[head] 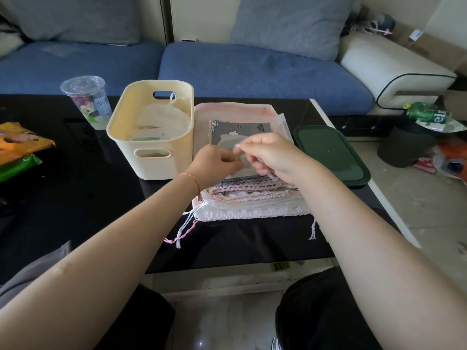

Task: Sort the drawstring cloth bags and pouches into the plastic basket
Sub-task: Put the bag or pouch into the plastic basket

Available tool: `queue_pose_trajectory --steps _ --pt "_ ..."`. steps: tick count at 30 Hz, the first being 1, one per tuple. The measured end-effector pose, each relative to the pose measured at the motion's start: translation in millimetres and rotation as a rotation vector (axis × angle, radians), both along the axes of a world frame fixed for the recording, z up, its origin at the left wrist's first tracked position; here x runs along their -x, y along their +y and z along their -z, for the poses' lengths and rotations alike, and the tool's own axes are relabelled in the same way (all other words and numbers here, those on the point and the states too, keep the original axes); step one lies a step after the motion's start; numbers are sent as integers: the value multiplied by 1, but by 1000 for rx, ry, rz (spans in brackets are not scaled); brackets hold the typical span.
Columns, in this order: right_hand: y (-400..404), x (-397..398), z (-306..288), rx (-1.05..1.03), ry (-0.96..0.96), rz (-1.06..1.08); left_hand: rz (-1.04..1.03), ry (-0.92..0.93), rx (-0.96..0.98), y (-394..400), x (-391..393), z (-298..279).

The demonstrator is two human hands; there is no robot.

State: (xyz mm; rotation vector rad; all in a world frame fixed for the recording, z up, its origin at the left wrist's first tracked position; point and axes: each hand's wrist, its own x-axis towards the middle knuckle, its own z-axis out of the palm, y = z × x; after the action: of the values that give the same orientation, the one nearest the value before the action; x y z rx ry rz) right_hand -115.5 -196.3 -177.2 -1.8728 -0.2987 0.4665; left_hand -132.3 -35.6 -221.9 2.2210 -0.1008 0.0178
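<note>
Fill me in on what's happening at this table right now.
A person sits at a black glass table, sorting cloth pouches. The left hand and right hand together pinch a thin, see-through whitish pouch above a stack of drawstring cloth bags. The cream plastic basket left of the stack already holds some pale pouches. A dark green lid lies to the right.

basket cream | top pouch grey print | lid dark green
</note>
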Motion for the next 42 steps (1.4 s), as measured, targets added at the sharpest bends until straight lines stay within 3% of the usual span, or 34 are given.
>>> queue_pose_trajectory --steps 3,4,6,9,14,20,31,36,42 --pt "2 -4 -3 -375 -2 34 -49 41 46 3 -2 0" --pt "2 -5 -2 -344 -68 62 -52 69 95 4 -3 0" --pt "0 -5 5 -88 -227 111 -43 127 206 5 -2 -2" --pt "2 -4 17 184 -330 109 -60 208 293 3 -1 -5" --pt "9 -5 29 302 -452 77 -79 295 362 -2 4 -18" --pt "9 -5 31 340 -542 78 -71 263 308 -2 6 -19" --pt "3 -4 25 391 -389 14 -72 89 141 7 -4 -7" --pt "7 1 20 285 -281 1 -33 -15 117 7 -6 -4" --pt "10 0 21 279 -327 47 -50 -69 67 6 -9 2"
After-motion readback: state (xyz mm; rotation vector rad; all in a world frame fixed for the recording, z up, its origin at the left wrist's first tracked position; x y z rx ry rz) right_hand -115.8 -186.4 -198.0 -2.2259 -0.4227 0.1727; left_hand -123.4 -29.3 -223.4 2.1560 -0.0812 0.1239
